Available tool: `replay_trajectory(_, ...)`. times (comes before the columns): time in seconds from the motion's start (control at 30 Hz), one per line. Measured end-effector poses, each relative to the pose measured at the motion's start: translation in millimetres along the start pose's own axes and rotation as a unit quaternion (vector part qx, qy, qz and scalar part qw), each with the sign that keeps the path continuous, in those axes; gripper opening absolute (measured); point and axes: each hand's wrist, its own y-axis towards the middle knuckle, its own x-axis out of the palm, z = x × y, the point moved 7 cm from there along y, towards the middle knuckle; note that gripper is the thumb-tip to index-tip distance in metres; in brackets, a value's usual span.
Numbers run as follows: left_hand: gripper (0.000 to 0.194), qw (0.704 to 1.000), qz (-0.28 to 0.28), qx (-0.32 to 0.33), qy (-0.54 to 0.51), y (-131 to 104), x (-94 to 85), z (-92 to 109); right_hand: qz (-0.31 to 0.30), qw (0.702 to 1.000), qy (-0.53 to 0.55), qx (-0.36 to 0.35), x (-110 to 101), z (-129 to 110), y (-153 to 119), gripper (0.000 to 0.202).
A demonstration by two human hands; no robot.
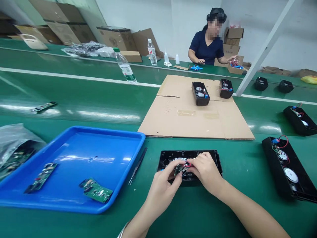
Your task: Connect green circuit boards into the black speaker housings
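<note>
Close to me, the left hand (164,185) pinches a small circuit board (177,170) and the right hand (206,172) closes its fingertips on red wires (190,165), over an open black speaker housing (192,180) on the green workbench (185,211). A sharp tug could break a joint. Leftward lie dark tweezers (137,166), then a blue tray (81,155) with loose boards (97,191).

Speaker housing (170,157) at the front centre of the table (198,213). To its left, tweezers (138,167), then a tray (81,142) containing two circuit boards (97,191); a bag (19,142) at the tray's left. Behind the housing, a cardboard sheet (193,127) bearing two further units (201,94). At right, another unit (288,168).
</note>
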Motion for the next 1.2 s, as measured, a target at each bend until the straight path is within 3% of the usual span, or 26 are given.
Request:
replay_trajectory(0.13,0.023,0.999,-0.003,-0.024,-0.045,-0.2,4.4,-6.5,-0.012,0.999,-0.023,0.024,4.3,0.4,-0.9,0.020)
replay_trajectory(0.23,0.024,0.995,-0.001,-0.060,-0.085,-0.1,6.2,-11.7,-0.075,0.996,-0.019,0.042,3.8,4.5,0.6,0.017)
replay_trajectory(0.3,0.026,0.990,0.004,-0.084,-0.114,-0.4,5.3,-13.7,-0.128,0.990,-0.023,0.059,-2.8,12.8,1.6,0.037)
replay_trajectory(0.4,0.027,0.982,0.008,-0.114,-0.150,-1.2,2.0,-15.2,-0.214,0.971,-0.053,0.090,-13.9,31.6,-0.9,0.098)
replay_trajectory(0.43,0.028,0.979,0.008,-0.123,-0.161,-1.2,1.0,-15.9,-0.254,0.961,-0.055,0.100,-14.2,37.3,-3.8,0.110)
replay_trajectory(0.53,0.030,0.967,0.005,-0.158,-0.198,-0.3,-0.4,-20.3,-0.355,0.927,-0.029,0.118,-7.1,44.8,-15.3,0.114)
replay_trajectory(0.6,0.032,0.959,0.002,-0.186,-0.213,1.1,-0.6,-24.3,-0.368,0.922,-0.033,0.113,-2.3,42.4,-19.2,0.111)
replay_trajectory(0.7,0.036,0.955,-0.026,-0.206,-0.211,5.9,-1.3,-25.4,-0.329,0.938,-0.054,0.098,-0.8,36.5,-19.7,0.105)
replay_trajectory(0.83,0.059,0.974,-0.042,-0.149,-0.164,21.8,-18.9,-12.5,-0.243,0.965,-0.050,0.082,-17.4,43.9,-13.0,0.091)
replay_trajectory(0.9,0.068,0.984,-0.011,-0.114,-0.136,34.3,-35.4,-6.5,-0.195,0.973,-0.060,0.108,-35.0,64.8,-4.6,0.087)
replay_trajectory(1.0,0.065,0.991,0.023,-0.091,-0.097,60.7,-52.0,-7.0,-0.104,0.966,-0.091,0.218,-69.3,120.2,13.7,0.082)
replay_trajectory(1.07,0.059,0.995,0.018,-0.077,-0.059,85.1,-51.6,-13.0,-0.035,0.929,-0.142,0.341,-95.0,169.5,23.7,0.076)
replay_trajectory(1.13,0.051,0.998,-0.001,-0.064,-0.010,112.8,-43.0,-22.6,0.011,0.851,-0.203,0.484,-119.0,219.5,26.0,0.071)
replay_trajectory(1.2,0.045,0.998,-0.020,-0.055,0.035,140.5,-30.8,-34.0,0.038,0.794,-0.239,0.557,-137.4,259.0,28.7,0.067)
